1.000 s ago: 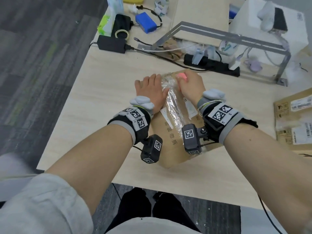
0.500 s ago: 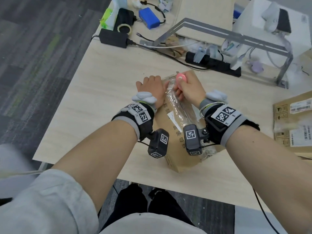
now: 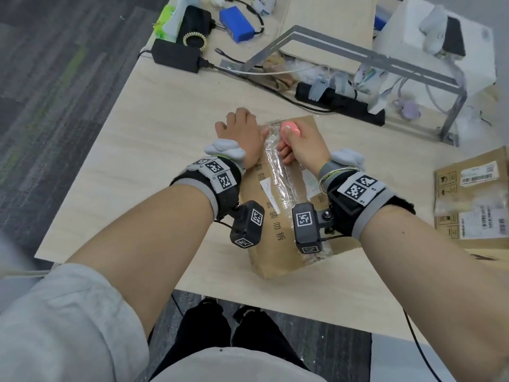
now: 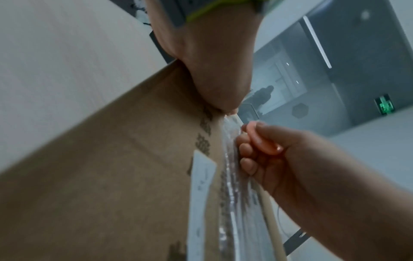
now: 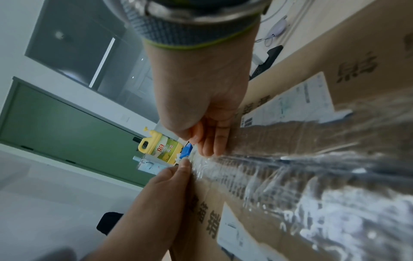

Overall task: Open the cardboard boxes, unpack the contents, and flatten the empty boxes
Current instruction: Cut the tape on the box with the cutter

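step: slitting tape [image 3: 278, 172] | box [image 3: 275, 244] at table's 6 o'clock edge | right hand [image 3: 300, 146] fisted round pink cutter [image 3: 290, 128] | left hand [image 3: 242, 133] flat, steadying | we cut shallow, away from thumb

Legible print on the cardboard box [image 3: 278, 244] under my wrists: "勿拆" near its near edge, rest of that column too blurred. Square coded markers on my wrist cameras. Flattened box [image 3: 473, 194] at the table's right edge: barcode labels, unreadable.
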Demonstrator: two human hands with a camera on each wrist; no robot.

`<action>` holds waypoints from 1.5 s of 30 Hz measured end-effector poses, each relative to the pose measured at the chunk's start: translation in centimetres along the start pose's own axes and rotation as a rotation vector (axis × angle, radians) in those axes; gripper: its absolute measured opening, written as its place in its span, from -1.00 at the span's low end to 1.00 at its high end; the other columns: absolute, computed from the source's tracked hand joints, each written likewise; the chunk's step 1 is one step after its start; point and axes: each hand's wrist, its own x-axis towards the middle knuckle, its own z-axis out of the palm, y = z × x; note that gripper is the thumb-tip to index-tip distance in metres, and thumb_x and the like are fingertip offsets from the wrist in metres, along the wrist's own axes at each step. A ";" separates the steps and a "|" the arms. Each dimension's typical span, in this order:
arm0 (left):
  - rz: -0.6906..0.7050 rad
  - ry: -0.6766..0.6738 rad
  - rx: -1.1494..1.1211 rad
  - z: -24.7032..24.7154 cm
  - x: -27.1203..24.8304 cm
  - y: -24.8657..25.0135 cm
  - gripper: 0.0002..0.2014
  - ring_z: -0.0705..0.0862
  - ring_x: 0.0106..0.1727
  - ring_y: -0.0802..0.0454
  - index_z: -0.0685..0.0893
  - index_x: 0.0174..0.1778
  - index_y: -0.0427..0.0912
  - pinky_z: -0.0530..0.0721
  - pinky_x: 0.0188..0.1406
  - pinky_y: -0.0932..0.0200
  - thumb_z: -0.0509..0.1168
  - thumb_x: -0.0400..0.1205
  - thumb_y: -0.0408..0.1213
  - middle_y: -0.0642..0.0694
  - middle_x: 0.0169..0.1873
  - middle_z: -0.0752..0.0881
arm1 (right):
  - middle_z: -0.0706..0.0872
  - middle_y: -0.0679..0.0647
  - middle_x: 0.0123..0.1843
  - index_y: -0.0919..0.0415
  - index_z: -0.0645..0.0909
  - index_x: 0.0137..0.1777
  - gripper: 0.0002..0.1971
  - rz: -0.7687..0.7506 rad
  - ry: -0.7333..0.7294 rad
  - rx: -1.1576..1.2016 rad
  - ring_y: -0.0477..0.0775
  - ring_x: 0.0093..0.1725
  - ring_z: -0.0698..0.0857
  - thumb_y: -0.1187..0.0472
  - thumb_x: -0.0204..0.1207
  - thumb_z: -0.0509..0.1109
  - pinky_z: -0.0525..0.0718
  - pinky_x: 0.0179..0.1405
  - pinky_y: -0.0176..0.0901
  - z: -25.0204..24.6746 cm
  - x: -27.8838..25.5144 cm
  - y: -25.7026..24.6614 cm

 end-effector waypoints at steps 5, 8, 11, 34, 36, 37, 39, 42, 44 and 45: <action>0.137 -0.007 -0.070 -0.2 -0.9 -0.1 -0.60 0.40 0.41 -0.08 0.33 0.54 -0.07 0.25 0.27 0.01 0.04 0.76 -0.12 -0.06 0.47 0.43 | 0.70 0.14 -0.34 0.27 0.43 0.16 -0.84 0.011 0.017 -0.096 0.04 -0.54 0.61 0.20 0.71 0.14 0.66 -0.55 -0.14 0.2 0.7 -0.2; 0.135 0.015 -0.129 0.1 -1.6 -0.3 -0.61 0.44 0.39 -0.09 0.34 0.51 -0.12 0.23 0.28 0.01 0.06 0.75 -0.14 -0.06 0.44 0.47 | 0.71 0.18 -0.34 0.32 0.43 0.21 -0.79 0.012 0.008 -0.104 0.10 -0.52 0.63 0.20 0.69 0.16 0.70 -0.50 -0.02 0.2 0.8 -0.6; 0.186 0.055 -0.139 0.4 -2.2 -0.5 -0.68 0.40 0.47 -0.11 0.47 0.39 -0.18 0.20 0.37 -0.05 0.09 0.72 -0.25 -0.12 0.49 0.42 | 0.74 0.21 -0.31 0.29 0.41 0.15 -0.81 0.016 0.005 -0.124 0.13 -0.49 0.65 0.17 0.67 0.15 0.73 -0.40 0.06 0.2 0.7 -0.8; 0.224 -0.075 0.053 0.5 -4.3 0.1 -0.48 -0.01 0.69 -0.04 0.15 0.66 -0.14 -0.23 0.61 -0.28 -0.12 0.78 -0.04 -0.06 0.67 0.14 | 0.52 0.06 -0.10 0.38 0.36 0.26 -0.72 -0.212 0.089 -0.695 0.03 -0.16 0.47 0.17 0.72 0.10 0.15 -0.40 -0.21 0.8 0.4 -2.1; 0.218 -0.069 0.040 0.6 -4.3 0.1 -0.47 0.00 0.69 -0.03 0.15 0.66 -0.14 -0.23 0.61 -0.28 -0.11 0.78 -0.03 -0.05 0.67 0.16 | 0.55 0.05 -0.08 0.37 0.35 0.25 -0.73 -0.213 0.058 -0.709 0.04 -0.20 0.49 0.17 0.72 0.09 0.13 -0.45 -0.12 1.0 0.6 -2.2; 0.219 -0.069 0.038 0.7 -4.3 0.0 -0.47 0.01 0.69 -0.04 0.14 0.67 -0.14 -0.23 0.61 -0.28 -0.12 0.77 -0.03 -0.05 0.66 0.17 | 0.56 0.06 -0.07 0.37 0.34 0.25 -0.74 -0.215 0.052 -0.723 0.06 -0.20 0.50 0.17 0.72 0.09 0.14 -0.48 -0.11 1.1 0.5 -2.2; 0.224 -0.068 0.031 0.7 -4.3 0.0 -0.43 0.05 0.69 -0.06 0.18 0.66 -0.16 -0.20 0.61 -0.29 -0.19 0.74 -0.01 -0.06 0.65 0.20 | 0.55 0.07 -0.07 0.35 0.35 0.27 -0.73 -0.230 0.057 -0.788 0.08 -0.19 0.51 0.17 0.71 0.09 0.16 -0.41 -0.11 1.1 0.3 -2.5; 0.225 -0.063 0.017 0.5 -4.3 0.1 -0.43 0.07 0.68 -0.07 0.21 0.64 -0.18 -0.17 0.60 -0.28 -0.18 0.73 -0.01 -0.07 0.65 0.22 | 0.45 0.03 -0.11 0.33 0.36 0.30 -0.71 -0.235 0.064 -0.889 0.07 -0.21 0.46 0.15 0.71 0.09 0.20 -0.30 -0.18 0.8 0.1 -2.9; 0.218 -0.072 0.016 0.4 -4.3 0.1 -0.47 0.04 0.68 -0.05 0.20 0.64 -0.17 -0.17 0.61 -0.26 -0.09 0.76 -0.04 -0.06 0.65 0.19 | 0.47 0.02 -0.15 0.32 0.35 0.28 -0.71 -0.239 0.038 -0.909 0.11 -0.23 0.50 0.13 0.70 0.08 0.23 -0.28 -0.15 0.7 0.1 -2.9; 0.215 -0.071 0.021 0.4 -4.3 0.1 -0.48 0.04 0.68 -0.05 0.21 0.63 -0.16 -0.17 0.61 -0.26 -0.08 0.76 -0.05 -0.06 0.65 0.18 | 0.47 0.03 -0.15 0.32 0.35 0.28 -0.71 -0.234 0.022 -0.905 0.10 -0.27 0.48 0.13 0.70 0.08 0.24 -0.28 -0.15 0.7 0.2 -2.8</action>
